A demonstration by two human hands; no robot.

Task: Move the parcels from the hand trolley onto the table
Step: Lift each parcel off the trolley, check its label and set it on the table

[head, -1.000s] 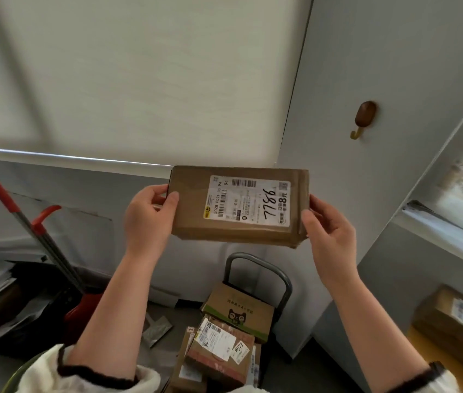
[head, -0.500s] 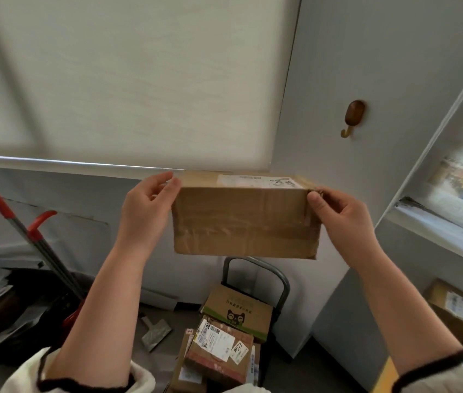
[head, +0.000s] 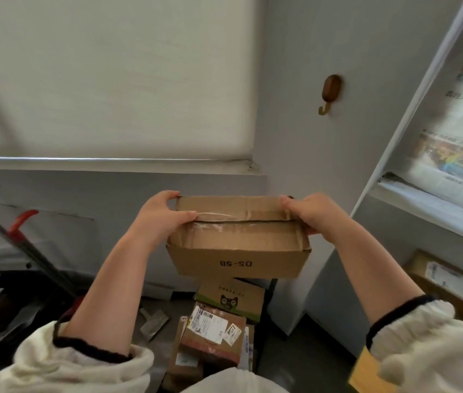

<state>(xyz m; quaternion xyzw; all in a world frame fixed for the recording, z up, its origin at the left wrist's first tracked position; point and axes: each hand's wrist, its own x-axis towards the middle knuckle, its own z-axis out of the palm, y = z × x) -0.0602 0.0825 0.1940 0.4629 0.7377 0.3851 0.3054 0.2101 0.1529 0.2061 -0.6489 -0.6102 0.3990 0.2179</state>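
Left grip [head: 160, 217] was clamped on the left end of the box [head: 238, 245]: thumb laid on the top face by the taped seam, fingers curled over the far edge. Right grip [head: 311, 215] was clamped on the right end in the same manner, thumb on top and fingers wrapped round the end. How the fingers lay beneath could not be told.

The box was held clear in the air between the two grips, seam side up and tipped a little toward the camera. "DS-58" was read upside down on its near side. Both forearms were bare, with white sleeves [head: 77, 364] pushed back.

Directly under the box, at floor level, more parcels were noted: a cat box [head: 231, 297] with a green band, and nearer, a labelled parcel [head: 213, 331] lying on others. A dark bar of the trolley [head: 272, 290] was seen just right of the cat box; the rest was hidden.

Further out: another parcel [head: 448, 279] at the right edge below a shelf [head: 423, 202]; a wooden hook [head: 330, 93] on the wall; a drawn blind [head: 111, 80]; red-handled tools [head: 12, 231] leaning at the left.
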